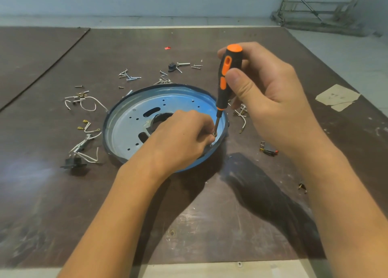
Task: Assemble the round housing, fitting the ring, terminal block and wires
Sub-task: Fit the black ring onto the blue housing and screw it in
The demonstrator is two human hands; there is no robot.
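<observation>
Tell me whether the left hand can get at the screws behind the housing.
Probably yes: nothing stands between the left hand and the screws, only the low housing to pass over. But it pinches a screw under the screwdriver, so it would have to let go first.

Nothing legible shows anywhere: no words, brands or numbers. The torn paper scrap [337,97] lying at the far right of the surface [210,214] bears a few faint grey marks, too blurred to make out.
</observation>
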